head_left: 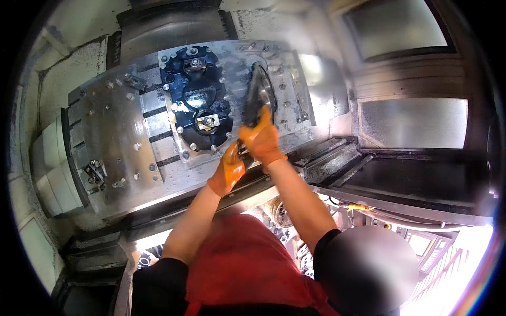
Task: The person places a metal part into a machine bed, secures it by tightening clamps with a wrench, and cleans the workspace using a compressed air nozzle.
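Both hands wear orange gloves and reach over a machine's metal fixture plate [150,134]. A dark metal part [259,95], like a cast cover, is tipped up on its edge above the plate's right side. My right hand [261,138] grips its near edge, slightly blurred by motion. Beside it, my left hand [227,167] is closed at the part's lower near end, its fingertips partly hidden. To the left of the held part, a similar dark cast cover [199,97] lies flat, held down by an upper clamp [195,64] and a lower clamp [207,122].
Several pins and bolts stand up from the plate. A worn brown plate [113,142] with a small clamp block [95,174] lies at the left. Dark machine rails [337,158] run along the near side; a control panel [421,247] stands at lower right.
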### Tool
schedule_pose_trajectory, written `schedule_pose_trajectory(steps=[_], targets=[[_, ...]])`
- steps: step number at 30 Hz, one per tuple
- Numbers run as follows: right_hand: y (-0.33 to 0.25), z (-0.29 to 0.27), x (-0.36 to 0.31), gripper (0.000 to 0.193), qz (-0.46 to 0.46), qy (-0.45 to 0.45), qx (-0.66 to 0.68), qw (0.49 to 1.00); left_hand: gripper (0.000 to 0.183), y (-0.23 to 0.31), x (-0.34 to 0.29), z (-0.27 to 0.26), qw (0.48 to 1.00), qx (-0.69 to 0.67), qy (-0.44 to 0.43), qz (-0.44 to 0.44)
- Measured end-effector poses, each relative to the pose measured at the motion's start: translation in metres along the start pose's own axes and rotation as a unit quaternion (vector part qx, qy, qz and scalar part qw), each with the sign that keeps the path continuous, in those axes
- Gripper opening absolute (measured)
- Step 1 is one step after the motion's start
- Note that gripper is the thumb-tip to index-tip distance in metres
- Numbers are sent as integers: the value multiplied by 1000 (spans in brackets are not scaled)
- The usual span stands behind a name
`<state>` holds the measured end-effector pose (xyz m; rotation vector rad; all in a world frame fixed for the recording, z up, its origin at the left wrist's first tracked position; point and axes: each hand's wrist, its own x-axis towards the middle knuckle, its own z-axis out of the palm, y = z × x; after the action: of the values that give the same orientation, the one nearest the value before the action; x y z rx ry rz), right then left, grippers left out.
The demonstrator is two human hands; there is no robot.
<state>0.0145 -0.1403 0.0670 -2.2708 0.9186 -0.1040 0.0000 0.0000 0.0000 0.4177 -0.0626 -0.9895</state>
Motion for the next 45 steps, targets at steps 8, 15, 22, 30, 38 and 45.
schedule_pose_trajectory(steps=[8, 15, 22, 30, 38, 45], targets=[[-72, -176, -28, 52, -73, -122, 496, 856, 62, -3, 36, 40, 964, -209, -5, -162], [-15, -200, -199, 80, 28, -99, 478, 872, 47, -18, -28, 112, 960, -280, 14, -16], [30, -238, -271, 55, -66, -189, 447, 872, 39, -10, -117, 123, 964, -243, 80, 68], [96, -139, -247, 21, -211, -30, 382, 899, 43, 16, -219, 177, 884, 14, 178, 431], [62, -96, -302, 25, -216, -107, 480, 843, 31, 40, -309, 188, 839, 133, 204, 486], [23, -35, -283, 12, -220, -67, 367, 901, 17, 89, -305, 124, 821, 156, 323, 444]])
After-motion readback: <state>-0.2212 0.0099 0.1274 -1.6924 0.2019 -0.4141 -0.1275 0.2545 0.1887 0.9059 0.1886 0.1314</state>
